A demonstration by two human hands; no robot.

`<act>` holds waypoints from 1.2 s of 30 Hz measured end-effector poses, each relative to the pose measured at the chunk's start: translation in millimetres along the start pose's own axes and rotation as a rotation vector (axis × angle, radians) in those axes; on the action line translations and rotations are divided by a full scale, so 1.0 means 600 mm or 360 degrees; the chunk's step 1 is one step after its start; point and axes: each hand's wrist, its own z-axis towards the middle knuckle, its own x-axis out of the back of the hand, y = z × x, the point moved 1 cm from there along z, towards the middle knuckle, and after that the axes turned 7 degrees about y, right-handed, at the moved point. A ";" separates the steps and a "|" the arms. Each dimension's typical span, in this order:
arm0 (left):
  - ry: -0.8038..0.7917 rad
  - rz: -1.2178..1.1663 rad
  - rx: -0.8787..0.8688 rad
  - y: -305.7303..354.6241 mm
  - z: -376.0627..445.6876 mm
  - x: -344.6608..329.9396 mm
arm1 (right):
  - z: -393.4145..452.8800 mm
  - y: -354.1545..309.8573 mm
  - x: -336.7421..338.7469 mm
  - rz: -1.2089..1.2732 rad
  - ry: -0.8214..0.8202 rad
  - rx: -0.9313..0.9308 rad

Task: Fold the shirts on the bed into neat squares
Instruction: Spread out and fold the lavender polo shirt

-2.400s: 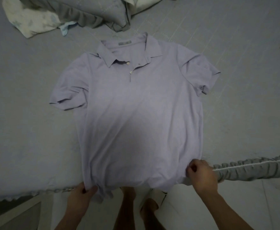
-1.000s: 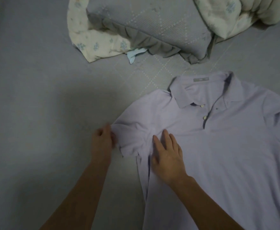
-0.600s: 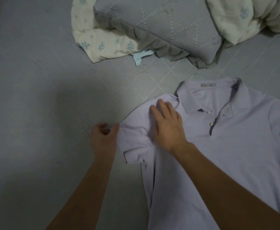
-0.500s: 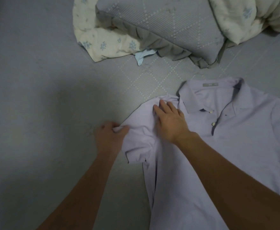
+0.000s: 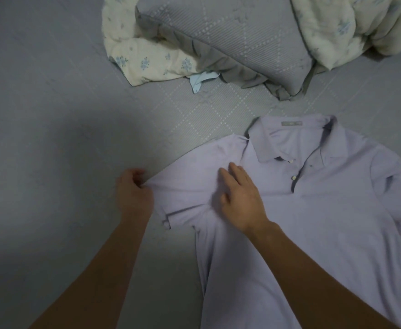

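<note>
A pale lilac polo shirt (image 5: pixel 325 210) lies face up on the grey bed (image 5: pixel 52 115), collar and buttons toward the pillows. My left hand (image 5: pixel 133 195) pinches the outer edge of the shirt's left sleeve and holds it stretched sideways. My right hand (image 5: pixel 240 198) lies flat with straight fingers on the shirt just inside that sleeve, near the shoulder seam, pressing the cloth down. The shirt's lower part runs out of view at the bottom right.
A grey quilted pillow (image 5: pixel 230 39) with a ruffled edge lies at the top, over a cream floral blanket (image 5: pixel 147 60). A second cream floral bundle (image 5: pixel 351 27) sits at the top right. A small light-blue scrap (image 5: pixel 202 79) peeks from under the pillow.
My right hand slid from the shoulder near the collar down toward the sleeve seam. My left hand kept its pinch and pulled the sleeve out flatter.
</note>
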 end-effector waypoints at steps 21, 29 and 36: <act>-0.0846 0.0744 -0.1101 0.311 -0.152 -0.310 | 0.070 0.341 0.196 0.1454 0.0770 -0.1321; -0.0727 -0.0192 -0.0961 0.332 -0.165 -0.314 | 0.087 0.374 0.192 0.1623 0.0481 -0.0906; -0.0441 0.0143 -0.0640 0.279 -0.226 -0.337 | 0.048 0.374 0.162 0.1574 0.0096 -0.1200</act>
